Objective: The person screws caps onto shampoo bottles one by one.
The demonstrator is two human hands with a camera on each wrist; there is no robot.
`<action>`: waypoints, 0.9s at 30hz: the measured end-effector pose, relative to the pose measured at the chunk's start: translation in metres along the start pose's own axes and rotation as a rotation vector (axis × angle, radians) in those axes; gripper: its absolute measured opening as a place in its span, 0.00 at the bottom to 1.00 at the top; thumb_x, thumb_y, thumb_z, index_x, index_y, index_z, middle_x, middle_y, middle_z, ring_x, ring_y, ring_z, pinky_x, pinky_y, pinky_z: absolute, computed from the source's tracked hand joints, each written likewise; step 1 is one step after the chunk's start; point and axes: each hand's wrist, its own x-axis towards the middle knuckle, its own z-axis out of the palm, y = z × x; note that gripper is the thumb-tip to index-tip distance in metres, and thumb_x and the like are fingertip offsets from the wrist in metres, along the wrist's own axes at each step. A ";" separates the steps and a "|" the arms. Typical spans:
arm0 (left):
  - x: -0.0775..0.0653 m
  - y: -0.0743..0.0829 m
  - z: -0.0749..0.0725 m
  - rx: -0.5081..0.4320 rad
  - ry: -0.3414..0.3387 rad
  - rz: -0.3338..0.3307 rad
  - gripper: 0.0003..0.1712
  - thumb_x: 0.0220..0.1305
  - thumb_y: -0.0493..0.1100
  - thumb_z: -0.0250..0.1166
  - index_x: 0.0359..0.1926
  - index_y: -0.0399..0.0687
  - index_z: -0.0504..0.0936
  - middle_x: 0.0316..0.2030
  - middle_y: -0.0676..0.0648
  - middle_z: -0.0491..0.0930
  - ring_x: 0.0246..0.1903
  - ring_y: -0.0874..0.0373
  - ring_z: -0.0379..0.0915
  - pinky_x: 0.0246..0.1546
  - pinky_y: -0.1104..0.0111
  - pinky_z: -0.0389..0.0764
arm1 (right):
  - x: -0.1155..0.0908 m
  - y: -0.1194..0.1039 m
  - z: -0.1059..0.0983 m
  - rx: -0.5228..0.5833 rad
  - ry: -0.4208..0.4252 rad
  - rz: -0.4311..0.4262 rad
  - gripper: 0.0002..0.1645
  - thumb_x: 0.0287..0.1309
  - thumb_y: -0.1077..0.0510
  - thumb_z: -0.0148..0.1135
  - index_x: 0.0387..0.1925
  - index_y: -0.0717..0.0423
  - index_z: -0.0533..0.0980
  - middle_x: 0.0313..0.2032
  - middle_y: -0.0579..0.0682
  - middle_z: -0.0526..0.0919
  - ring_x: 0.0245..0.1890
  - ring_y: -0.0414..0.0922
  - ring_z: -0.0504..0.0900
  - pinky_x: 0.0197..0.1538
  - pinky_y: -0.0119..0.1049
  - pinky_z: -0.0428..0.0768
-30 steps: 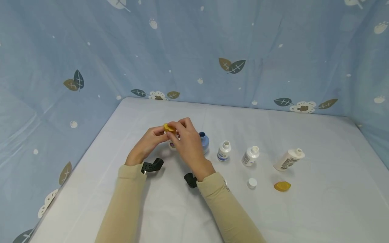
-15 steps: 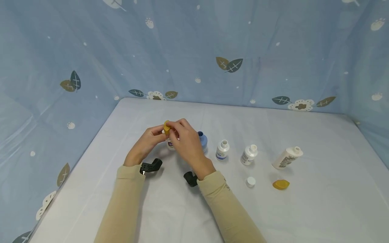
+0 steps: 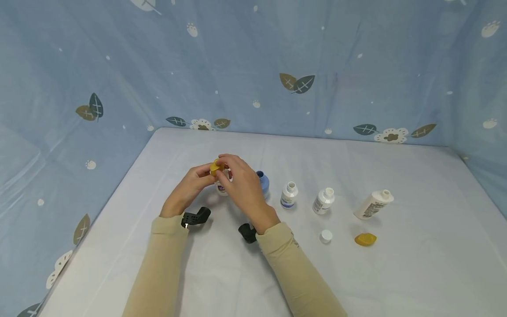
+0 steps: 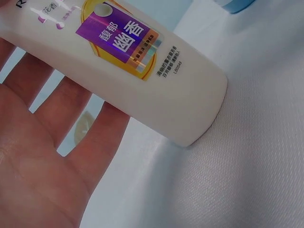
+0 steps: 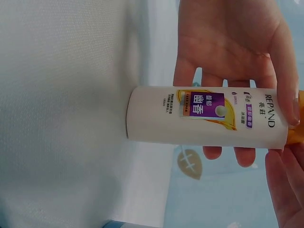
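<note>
My left hand (image 3: 189, 187) holds a white body wash bottle (image 5: 156, 114) upright on the table, its fingers behind the bottle and its thumb at the front near the top. A purple and gold label (image 4: 118, 35) faces the wrist cameras. On top sits a yellow cap (image 3: 215, 167), which the thumb and fingers of my right hand (image 3: 246, 187) pinch. Only the edge of this cap shows in the right wrist view. In the head view my hands hide most of the bottle. Whether the cap's threads are engaged cannot be seen.
Right of my hands stand an uncapped blue bottle (image 3: 264, 185), two small uncapped white bottles, one nearer (image 3: 289, 197) and one farther right (image 3: 323, 201), and a taller uncapped white bottle (image 3: 372, 205). A white cap (image 3: 326, 236) and another yellow cap (image 3: 365, 239) lie in front of them.
The yellow cap has turned on the bottle top under my right fingers, which have shifted their pinch. My left hand stays on the bottle. The view has tilted slightly.
</note>
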 end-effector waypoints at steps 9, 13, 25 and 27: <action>0.000 -0.004 -0.001 0.025 0.016 -0.025 0.23 0.60 0.51 0.58 0.52 0.43 0.74 0.53 0.46 0.71 0.52 0.52 0.64 0.55 0.54 0.59 | 0.000 0.002 0.001 -0.002 0.026 0.015 0.09 0.54 0.55 0.61 0.39 0.50 0.76 0.43 0.45 0.73 0.39 0.39 0.72 0.37 0.24 0.70; 0.000 -0.005 -0.001 0.025 0.032 -0.044 0.24 0.59 0.53 0.58 0.52 0.43 0.74 0.52 0.46 0.71 0.52 0.53 0.64 0.54 0.54 0.59 | 0.000 0.002 0.000 -0.005 0.024 0.019 0.09 0.54 0.55 0.61 0.38 0.50 0.76 0.42 0.44 0.72 0.39 0.39 0.72 0.37 0.24 0.70; -0.006 0.015 0.006 0.024 0.015 -0.056 0.19 0.63 0.45 0.55 0.52 0.40 0.72 0.50 0.45 0.71 0.50 0.53 0.64 0.54 0.55 0.60 | 0.000 0.002 0.001 0.029 0.031 0.033 0.07 0.58 0.55 0.55 0.38 0.50 0.76 0.38 0.45 0.70 0.31 0.37 0.71 0.33 0.23 0.69; -0.007 0.017 0.007 0.034 0.021 -0.073 0.20 0.63 0.46 0.56 0.53 0.40 0.72 0.50 0.46 0.71 0.50 0.53 0.64 0.55 0.55 0.60 | 0.000 0.002 0.001 0.040 0.032 0.040 0.08 0.60 0.57 0.52 0.38 0.51 0.76 0.38 0.45 0.70 0.31 0.36 0.71 0.35 0.23 0.70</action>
